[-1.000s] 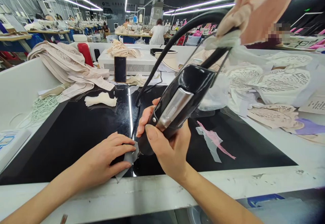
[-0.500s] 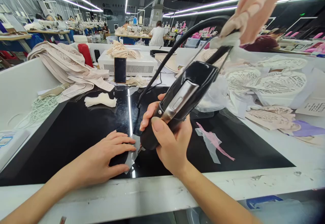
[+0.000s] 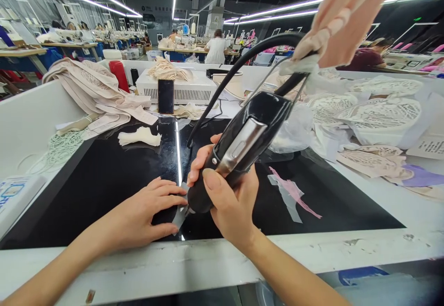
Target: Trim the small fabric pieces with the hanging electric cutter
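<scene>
My right hand is wrapped round a black hand-held tool with a silver panel and a thick black cable rising up and right. The tool's tip touches a small piece of translucent film lying on the black glossy work surface. My left hand lies flat with spread fingers, pressing on that piece just left of the tip.
A white fabric scrap lies further back. Pink and clear strips lie to the right. Beige garments, a white box, a dark phone and white lace pieces ring the surface. Other workers sit far behind.
The tool lifted slightly and then came back down onto the film piece. My left hand stays pressed in place.
</scene>
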Action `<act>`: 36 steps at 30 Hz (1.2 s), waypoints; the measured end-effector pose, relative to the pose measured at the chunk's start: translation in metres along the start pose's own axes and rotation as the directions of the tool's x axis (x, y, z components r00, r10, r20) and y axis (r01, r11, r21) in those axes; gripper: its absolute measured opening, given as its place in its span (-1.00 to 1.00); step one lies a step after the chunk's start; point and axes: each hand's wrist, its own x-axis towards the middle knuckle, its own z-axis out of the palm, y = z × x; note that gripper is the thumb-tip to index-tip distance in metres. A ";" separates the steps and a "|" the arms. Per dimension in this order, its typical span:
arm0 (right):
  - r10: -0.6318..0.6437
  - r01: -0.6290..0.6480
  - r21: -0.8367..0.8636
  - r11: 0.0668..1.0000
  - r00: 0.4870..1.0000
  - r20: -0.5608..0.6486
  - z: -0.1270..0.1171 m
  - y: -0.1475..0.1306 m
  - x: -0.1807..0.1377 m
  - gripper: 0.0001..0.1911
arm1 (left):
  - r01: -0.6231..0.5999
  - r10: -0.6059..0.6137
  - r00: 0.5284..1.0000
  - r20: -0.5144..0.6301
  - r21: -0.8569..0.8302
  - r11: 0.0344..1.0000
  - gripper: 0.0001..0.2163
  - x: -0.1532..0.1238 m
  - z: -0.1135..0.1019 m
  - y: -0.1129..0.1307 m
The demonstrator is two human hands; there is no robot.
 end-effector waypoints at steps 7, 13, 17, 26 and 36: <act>0.039 -0.038 -0.014 0.999 0.998 0.058 0.007 -0.002 -0.009 -0.66 | 0.004 -0.005 1.000 -0.019 -0.038 0.999 -0.66 0.000 0.001 -0.001; 0.026 -0.025 -0.027 0.999 0.998 0.049 0.005 -0.004 -0.005 -0.71 | -0.038 0.036 0.997 -0.064 -0.024 0.999 -0.66 -0.003 0.001 0.001; -0.084 0.083 -0.028 0.996 0.995 -0.044 -0.010 -0.003 0.007 -0.73 | 0.005 -0.001 0.995 -0.101 0.036 0.999 -0.75 -0.006 0.005 0.000; -0.178 0.168 -0.086 0.982 0.977 -0.118 -0.029 0.003 0.021 -0.75 | -0.036 0.044 0.998 -0.035 0.188 0.982 -0.62 0.010 0.013 0.005; -0.179 0.173 -0.082 0.982 0.981 -0.074 -0.027 0.008 0.019 -0.73 | -0.033 0.040 0.999 -0.028 0.224 0.974 -0.59 0.014 0.018 0.001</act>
